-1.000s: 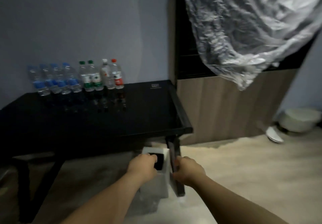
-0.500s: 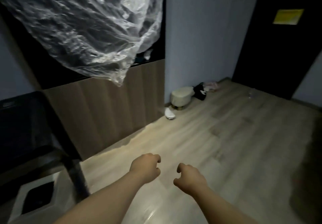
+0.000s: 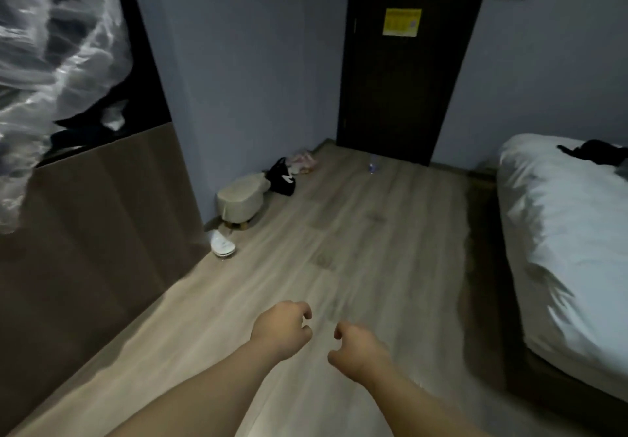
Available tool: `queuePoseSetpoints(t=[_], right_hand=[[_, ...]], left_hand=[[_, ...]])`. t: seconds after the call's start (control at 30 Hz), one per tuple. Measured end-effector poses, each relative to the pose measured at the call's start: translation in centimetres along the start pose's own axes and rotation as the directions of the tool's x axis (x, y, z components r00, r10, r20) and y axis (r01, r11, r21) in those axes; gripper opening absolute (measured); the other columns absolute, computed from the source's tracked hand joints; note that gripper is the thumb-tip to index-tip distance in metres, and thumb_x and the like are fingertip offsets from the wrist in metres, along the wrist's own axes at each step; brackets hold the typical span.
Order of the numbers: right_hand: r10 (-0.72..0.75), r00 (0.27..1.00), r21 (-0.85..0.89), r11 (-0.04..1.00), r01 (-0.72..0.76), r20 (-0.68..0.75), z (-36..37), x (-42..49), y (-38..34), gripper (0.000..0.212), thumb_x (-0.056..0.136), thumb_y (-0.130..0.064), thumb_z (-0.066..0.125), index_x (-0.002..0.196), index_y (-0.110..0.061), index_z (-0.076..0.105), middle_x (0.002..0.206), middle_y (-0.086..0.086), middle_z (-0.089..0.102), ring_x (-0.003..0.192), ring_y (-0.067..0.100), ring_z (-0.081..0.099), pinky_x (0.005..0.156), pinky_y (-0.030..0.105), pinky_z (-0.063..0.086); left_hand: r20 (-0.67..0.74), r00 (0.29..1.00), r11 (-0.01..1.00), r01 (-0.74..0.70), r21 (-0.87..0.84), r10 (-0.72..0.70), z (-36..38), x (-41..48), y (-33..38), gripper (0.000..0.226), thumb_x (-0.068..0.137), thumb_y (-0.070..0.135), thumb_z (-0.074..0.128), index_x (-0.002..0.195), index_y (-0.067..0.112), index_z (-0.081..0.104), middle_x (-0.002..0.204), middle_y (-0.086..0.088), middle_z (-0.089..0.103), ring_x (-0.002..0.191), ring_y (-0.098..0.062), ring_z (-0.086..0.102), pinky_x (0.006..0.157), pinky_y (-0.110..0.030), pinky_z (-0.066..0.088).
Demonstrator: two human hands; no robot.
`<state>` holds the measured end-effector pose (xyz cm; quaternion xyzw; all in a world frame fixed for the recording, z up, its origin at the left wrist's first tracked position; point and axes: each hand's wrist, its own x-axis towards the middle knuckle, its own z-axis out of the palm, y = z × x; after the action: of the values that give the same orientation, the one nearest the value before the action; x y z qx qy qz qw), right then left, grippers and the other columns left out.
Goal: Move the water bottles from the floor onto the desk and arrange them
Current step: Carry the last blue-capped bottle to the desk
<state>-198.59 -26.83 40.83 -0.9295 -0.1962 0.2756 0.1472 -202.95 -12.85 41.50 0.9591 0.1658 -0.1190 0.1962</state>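
Observation:
A single clear water bottle (image 3: 372, 164) with a blue label stands on the wooden floor far ahead, close to the dark door. My left hand (image 3: 283, 329) and my right hand (image 3: 356, 345) hang side by side low in the view above the floor, far from the bottle. The fingers of both are loosely curled and hold nothing. The desk and the bottles standing on it are out of view.
A bed (image 3: 564, 233) with white bedding fills the right side. A small beige stool (image 3: 239, 197), a white slipper (image 3: 222, 244), a black bag (image 3: 282, 178) and pink items lie by the left wall. A wooden panel (image 3: 85, 226) and hanging plastic sheet (image 3: 51, 46) are at left.
The view has swung right, away from the desk with its row of bottles and the white bin, to the open floor, door and bed. Both hands stay empty and loosely curled.

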Motion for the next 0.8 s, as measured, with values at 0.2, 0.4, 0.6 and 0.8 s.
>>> queuePoseSetpoints(t=[0.2, 0.4, 0.6, 0.8], right_hand=[[0.113, 0.993, 0.231, 0.968, -0.102, -0.033, -7.2, 12.0, -1.2, 0.042, 0.083, -0.027, 0.053, 0.124, -0.017, 0.049, 0.105, 0.002, 0.056, 0.095, 0.02, 0.056, 0.08, 0.029, 0.046], [0.181, 0.983, 0.321, 0.933, -0.165, -0.019, -11.5, 20.8, 0.9, 0.035, 0.082, -0.026, 0.056, 0.116, -0.018, 0.05, 0.095, -0.001, 0.048, 0.084, 0.017, 0.049, 0.071, 0.025, 0.039], [0.195, 0.98, 0.301, 0.937, -0.176, -0.034, -18.0, 31.4, 6.0, 0.043, 0.082, -0.028, 0.057, 0.123, -0.016, 0.049, 0.099, 0.002, 0.049, 0.087, 0.016, 0.048, 0.075, 0.026, 0.043], [0.196, 0.98, 0.274, 0.945, -0.177, -0.045, -29.4, 42.6, 12.2, 0.047, 0.084, -0.029, 0.057, 0.128, -0.016, 0.047, 0.13, 0.008, 0.05, 0.116, 0.025, 0.054, 0.096, 0.032, 0.046]], left_hand=[[0.033, 0.998, 0.999, -0.049, 0.022, 0.049, -5.2, 13.6, -0.2, 0.038, 0.088, 0.027, 0.047, 0.125, 0.023, 0.053, 0.126, -0.002, 0.057, 0.116, -0.021, 0.055, 0.093, -0.032, 0.047], [0.126, 0.989, 0.992, -0.095, 0.085, 0.084, -6.7, 25.0, 1.5, 0.038, 0.089, 0.028, 0.047, 0.126, 0.024, 0.052, 0.13, -0.002, 0.055, 0.118, -0.021, 0.053, 0.093, -0.031, 0.045], [0.162, 0.978, 0.976, -0.155, 0.152, 0.13, -7.6, 37.8, 6.9, 0.039, 0.09, 0.029, 0.044, 0.129, 0.024, 0.051, 0.132, -0.002, 0.056, 0.121, -0.022, 0.052, 0.094, -0.031, 0.042], [0.163, 0.978, 0.982, -0.151, 0.117, 0.131, -10.0, 52.6, 15.7, 0.039, 0.088, 0.03, 0.046, 0.126, 0.024, 0.053, 0.127, -0.003, 0.06, 0.117, -0.023, 0.057, 0.094, -0.031, 0.046]])
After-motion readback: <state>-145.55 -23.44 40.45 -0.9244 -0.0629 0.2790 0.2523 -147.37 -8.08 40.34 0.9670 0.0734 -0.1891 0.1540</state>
